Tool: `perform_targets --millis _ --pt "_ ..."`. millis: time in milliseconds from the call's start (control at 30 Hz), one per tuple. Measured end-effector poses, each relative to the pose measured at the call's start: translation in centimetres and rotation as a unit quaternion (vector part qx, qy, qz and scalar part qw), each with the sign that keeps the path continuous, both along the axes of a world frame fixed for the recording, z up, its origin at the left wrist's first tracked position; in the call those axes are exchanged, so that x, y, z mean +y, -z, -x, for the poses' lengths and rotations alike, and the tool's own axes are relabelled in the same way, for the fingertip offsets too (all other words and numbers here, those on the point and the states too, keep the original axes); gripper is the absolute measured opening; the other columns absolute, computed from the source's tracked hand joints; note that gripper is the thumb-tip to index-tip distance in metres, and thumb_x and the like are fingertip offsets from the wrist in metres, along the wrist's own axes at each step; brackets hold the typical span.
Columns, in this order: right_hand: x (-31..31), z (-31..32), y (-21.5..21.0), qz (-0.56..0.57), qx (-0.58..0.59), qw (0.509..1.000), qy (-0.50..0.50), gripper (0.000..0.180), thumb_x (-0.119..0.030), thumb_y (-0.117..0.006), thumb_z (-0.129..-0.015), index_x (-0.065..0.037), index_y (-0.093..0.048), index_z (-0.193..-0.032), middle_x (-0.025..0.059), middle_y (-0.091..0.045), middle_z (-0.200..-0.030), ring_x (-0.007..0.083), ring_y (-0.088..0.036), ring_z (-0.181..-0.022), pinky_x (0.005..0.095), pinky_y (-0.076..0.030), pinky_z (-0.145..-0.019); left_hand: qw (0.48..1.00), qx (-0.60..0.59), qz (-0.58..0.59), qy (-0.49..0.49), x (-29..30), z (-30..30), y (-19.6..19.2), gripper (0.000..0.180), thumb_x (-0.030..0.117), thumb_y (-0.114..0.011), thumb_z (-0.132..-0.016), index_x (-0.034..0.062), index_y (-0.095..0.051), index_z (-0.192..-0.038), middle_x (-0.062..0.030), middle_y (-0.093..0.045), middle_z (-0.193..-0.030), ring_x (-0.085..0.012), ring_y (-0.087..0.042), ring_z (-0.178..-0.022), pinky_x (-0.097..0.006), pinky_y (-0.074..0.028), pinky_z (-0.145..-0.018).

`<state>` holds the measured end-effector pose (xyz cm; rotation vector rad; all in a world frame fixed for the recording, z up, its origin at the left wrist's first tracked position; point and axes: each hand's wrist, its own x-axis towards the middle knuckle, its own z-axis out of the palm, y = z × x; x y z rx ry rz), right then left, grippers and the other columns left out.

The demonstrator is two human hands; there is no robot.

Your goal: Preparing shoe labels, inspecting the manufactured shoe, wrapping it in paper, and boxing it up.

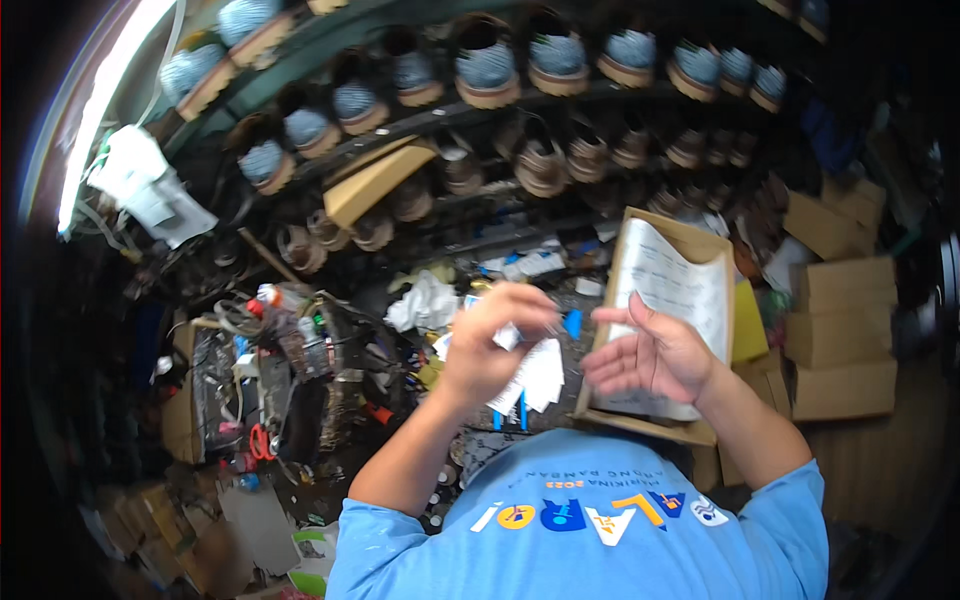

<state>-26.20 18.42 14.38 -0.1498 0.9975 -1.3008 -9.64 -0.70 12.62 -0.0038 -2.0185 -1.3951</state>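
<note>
My left hand [492, 335] hovers over the cluttered bench, a little blurred. Its fingers curl loosely, with a gap between them and the thumb, and I see nothing held. Behind and below it lie several white paper slips [540, 378]. To the right, my right hand [655, 352] is held palm up with fingers spread, bare of any object. It hangs over an open cardboard box [725, 300] lined with printed white tissue paper [672, 270]. The hands are apart from each other.
Racks of blue-and-tan shoes [487, 68] and brown shoes [540, 160] span the back. A cardboard piece [378, 182] rests across the lower rack. Bottles, orange-handled scissors [262, 442] and scraps crowd the left. Stacked cardboard boxes [845, 335] stand right. Crumpled paper [424, 302] lies mid-bench.
</note>
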Motion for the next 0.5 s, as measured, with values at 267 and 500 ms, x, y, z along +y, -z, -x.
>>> perform_targets --millis 267,500 --pt "-1.9 -3.3 0.9 0.134 0.062 0.983 0.109 0.032 -0.008 -0.059 -0.098 0.003 -0.054 -0.128 0.0187 -0.069 -0.111 0.0239 -0.068 -0.1 0.0378 -0.057 -0.088 0.925 0.067 0.368 0.057 2.2 -3.0 -2.7 0.028 0.014 -0.071 -0.067 0.0077 -0.07 -0.094 -0.0118 -0.063 -0.111 -0.0293 -0.06 -0.099 -0.045 -0.049 -0.086" --pt "-1.2 -5.6 0.8 0.141 0.109 0.952 0.247 0.021 -0.005 -0.063 -0.096 0.003 -0.062 -0.115 0.0146 -0.071 -0.099 0.0178 -0.07 -0.086 0.0284 -0.059 -0.075 0.889 0.004 0.433 0.147 -0.2 -2.8 -6.4 0.04 0.018 -0.076 -0.069 0.0082 -0.07 -0.108 -0.0152 -0.063 -0.121 -0.0329 -0.06 -0.11 -0.046 -0.048 -0.095"
